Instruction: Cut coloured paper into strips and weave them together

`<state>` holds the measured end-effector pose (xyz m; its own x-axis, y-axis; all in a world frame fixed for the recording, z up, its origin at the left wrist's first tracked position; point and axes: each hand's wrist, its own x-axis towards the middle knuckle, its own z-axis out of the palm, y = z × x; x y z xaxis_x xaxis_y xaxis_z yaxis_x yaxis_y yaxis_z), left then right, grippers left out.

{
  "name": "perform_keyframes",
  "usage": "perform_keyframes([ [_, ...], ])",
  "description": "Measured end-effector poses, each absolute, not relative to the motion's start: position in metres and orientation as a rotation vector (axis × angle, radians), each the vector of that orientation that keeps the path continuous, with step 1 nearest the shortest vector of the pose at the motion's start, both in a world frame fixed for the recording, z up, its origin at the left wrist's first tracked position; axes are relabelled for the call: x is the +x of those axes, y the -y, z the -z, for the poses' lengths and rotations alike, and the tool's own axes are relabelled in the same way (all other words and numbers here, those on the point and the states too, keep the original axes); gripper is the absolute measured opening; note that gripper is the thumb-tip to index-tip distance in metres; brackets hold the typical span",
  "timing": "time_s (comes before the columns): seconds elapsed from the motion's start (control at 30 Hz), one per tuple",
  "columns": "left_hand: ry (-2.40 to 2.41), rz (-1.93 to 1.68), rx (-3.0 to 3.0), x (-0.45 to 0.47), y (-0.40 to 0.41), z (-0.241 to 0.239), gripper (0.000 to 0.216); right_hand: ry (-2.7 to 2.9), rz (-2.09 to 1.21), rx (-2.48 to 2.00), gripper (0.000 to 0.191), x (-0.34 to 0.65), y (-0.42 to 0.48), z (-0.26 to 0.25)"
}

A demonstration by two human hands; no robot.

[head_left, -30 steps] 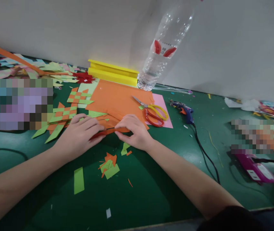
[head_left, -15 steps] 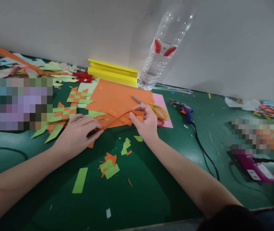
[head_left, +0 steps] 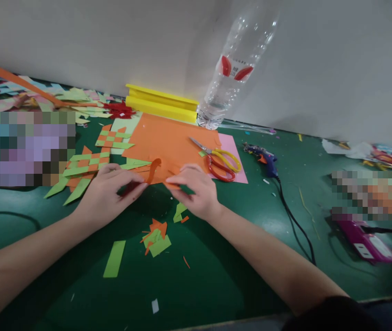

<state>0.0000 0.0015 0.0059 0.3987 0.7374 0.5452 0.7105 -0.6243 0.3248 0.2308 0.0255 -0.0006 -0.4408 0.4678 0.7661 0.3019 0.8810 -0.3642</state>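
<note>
While both hands worked close together low over the counter (head_left: 223, 257), the head view showed one container, a clear plastic bottle (head_left: 235, 69) with a red-and-white label, near the wall (head_left: 78, 41); whether any liquid lay in it could not be told. There was one pair of scissors (head_left: 213, 152), one handle yellow and the other red, and one blue glue gun (head_left: 268, 163). Two pieces of orange-and-green weaving, the farther woven piece (head_left: 111, 139) and the nearer woven piece (head_left: 90, 161), lay left of one large orange sheet (head_left: 168, 133). One pink sheet (head_left: 240, 177) showed partly beneath the scissors, and one green rectangle (head_left: 115, 259) lay near a small heap of scraps (head_left: 157, 246). An orange strip (head_left: 154, 169), narrow and curling upward, rose between the hands in front of the large sheet. The fingers of the left hand (head_left: 109, 186) were pinched together on its lower end. Those of the right hand (head_left: 197, 191) were nearly together too, gripping orange paper (head_left: 173, 185); whether it belonged to the same strip could not be told.
</note>
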Motion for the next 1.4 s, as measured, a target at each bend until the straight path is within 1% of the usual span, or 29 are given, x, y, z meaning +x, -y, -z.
perform_keyframes([
  [0.1,-1.260,-1.046,2.609,0.002,0.001,-0.005,0.018,2.265,-0.143,-0.389,0.016,0.230,-0.024,0.000],
  [0.2,-1.203,-1.051,2.599,0.003,0.001,-0.005,0.017,2.369,-0.055,-0.356,0.021,0.231,-0.025,-0.001],
  [0.5,-1.109,-1.056,2.601,0.002,-0.001,-0.004,0.022,2.408,0.218,-0.426,0.020,0.228,-0.026,-0.001],
  [0.67,-1.110,-1.092,2.595,0.001,-0.003,-0.002,0.017,2.429,0.218,-0.445,0.020,0.228,-0.026,0.000],
  [0.83,-1.168,-1.123,2.621,0.000,-0.004,0.004,0.011,2.252,0.124,-0.559,0.011,0.228,-0.025,0.001],
  [0.97,-1.241,-1.091,2.661,-0.002,-0.004,0.006,0.010,2.051,-0.095,-0.798,0.023,0.229,-0.025,0.002],
  [1.07,-1.244,-1.037,2.695,-0.002,-0.005,0.005,0.011,2.087,-0.230,-0.873,0.048,0.229,-0.025,0.001],
  [1.13,-1.226,-1.003,2.719,-0.001,-0.005,0.005,0.013,2.163,-0.274,-0.868,0.057,0.229,-0.025,-0.001],
  [1.2,-1.209,-0.992,2.738,0.000,-0.005,0.004,0.014,2.217,-0.291,-0.829,0.051,0.229,-0.026,-0.001],
  [1.33,-1.183,-0.999,2.763,0.000,-0.004,0.005,0.014,2.244,-0.308,-0.772,0.023,0.229,-0.028,-0.001],
  [1.4,-1.186,-0.988,2.753,-0.001,-0.004,0.006,0.014,2.224,-0.306,-0.767,0.018,0.229,-0.029,0.000],
])
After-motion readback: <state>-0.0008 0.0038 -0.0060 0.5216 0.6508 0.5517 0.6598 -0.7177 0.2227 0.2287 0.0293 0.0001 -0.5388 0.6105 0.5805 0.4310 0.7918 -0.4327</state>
